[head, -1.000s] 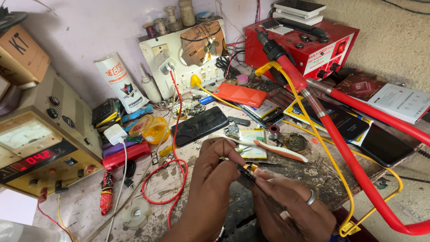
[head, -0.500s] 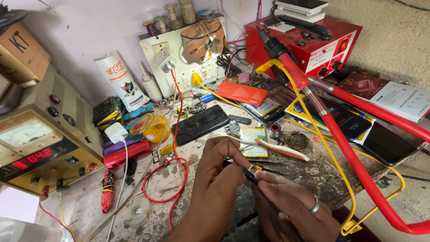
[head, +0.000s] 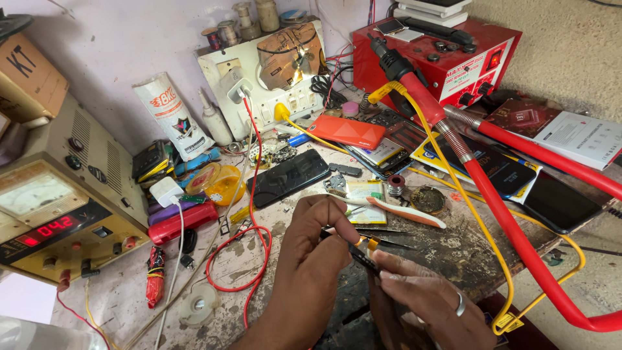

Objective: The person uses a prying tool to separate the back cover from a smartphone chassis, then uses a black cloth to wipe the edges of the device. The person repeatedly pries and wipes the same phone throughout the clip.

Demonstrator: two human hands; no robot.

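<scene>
The left hand [head: 317, 249] and right hand [head: 424, 298] met over the cluttered bench [head: 453, 249], pinching a small dark part [head: 363, 258] with an orange tab between their fingertips. A black phone [head: 288, 177] and a red wire [head: 249, 259] lay just beyond.

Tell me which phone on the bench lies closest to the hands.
The black phone lying face up beside the red wire; the orange-red phone lies farther back, by the switchboard.

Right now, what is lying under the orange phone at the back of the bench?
The orange phone rests on a yellow cable and overlaps a dark device beside it. What lies beneath its middle is covered.
</scene>
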